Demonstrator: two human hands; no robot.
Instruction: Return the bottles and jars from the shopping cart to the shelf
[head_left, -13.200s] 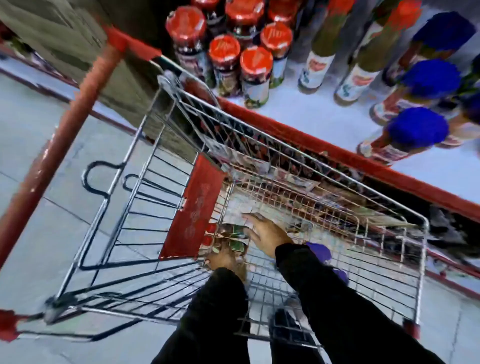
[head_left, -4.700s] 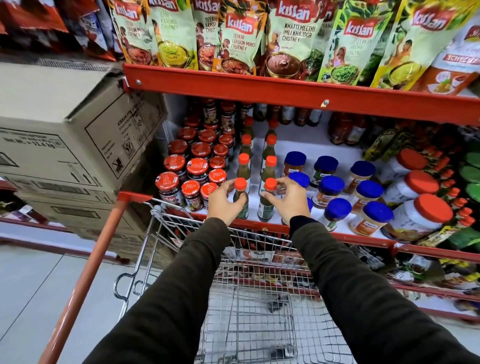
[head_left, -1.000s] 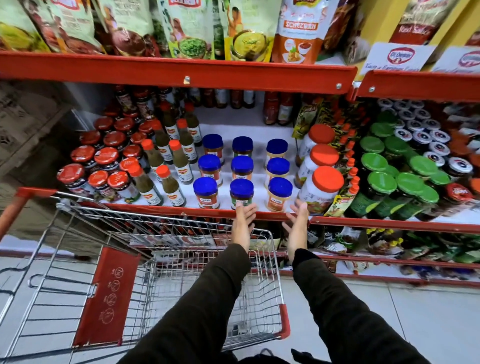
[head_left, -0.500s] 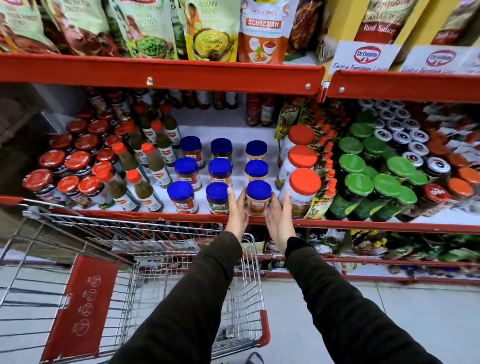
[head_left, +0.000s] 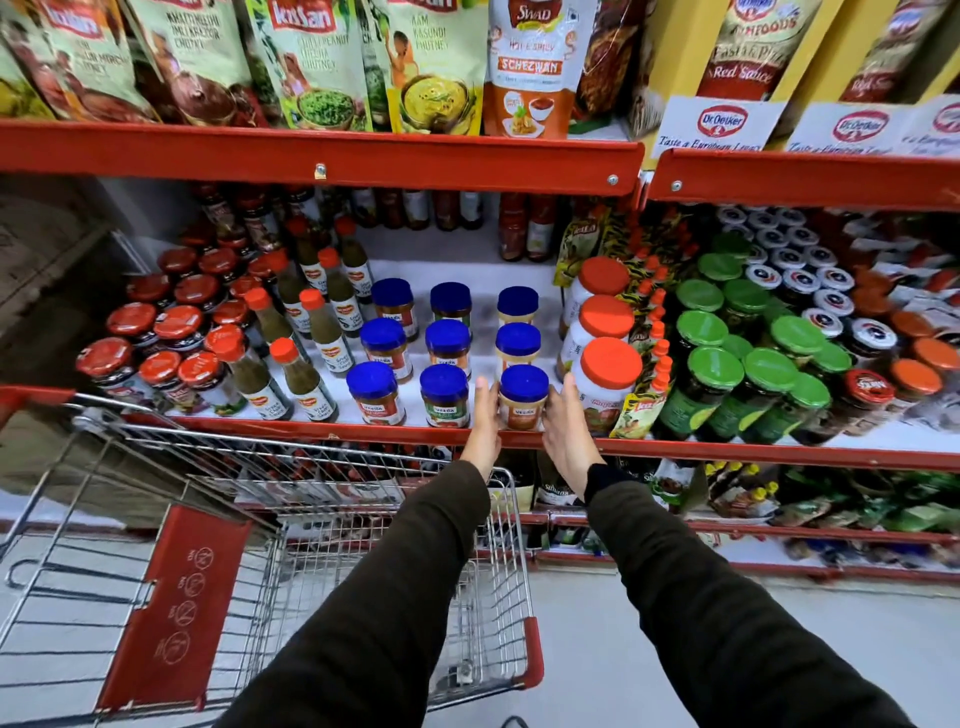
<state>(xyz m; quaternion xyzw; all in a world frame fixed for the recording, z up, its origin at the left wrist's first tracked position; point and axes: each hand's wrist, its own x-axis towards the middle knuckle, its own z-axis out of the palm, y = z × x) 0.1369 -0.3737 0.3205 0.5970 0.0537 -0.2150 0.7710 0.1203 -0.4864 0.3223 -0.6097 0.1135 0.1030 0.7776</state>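
Observation:
A blue-lidded jar (head_left: 523, 397) stands at the front edge of the red shelf (head_left: 332, 430), rightmost of the front row. My left hand (head_left: 485, 423) presses flat against its left side and my right hand (head_left: 566, 428) against its right side, fingers straight. Several more blue-lidded jars (head_left: 444, 353) stand in rows behind and to the left. The wire shopping cart (head_left: 291, 519) sits low on the left, and no bottle or jar shows in the visible part of its basket.
Green sauce bottles with orange caps (head_left: 306, 379) and red-lidded jars (head_left: 176, 327) fill the shelf's left. Big orange-lidded jars (head_left: 608, 379) stand just right of my right hand, green-lidded jars (head_left: 748, 374) beyond. Pouches hang above the upper shelf edge (head_left: 322, 156).
Both hands rose from below the shelf edge and closed in on either side of the front right blue-lidded jar. The view shifted right, and the cart slid left.

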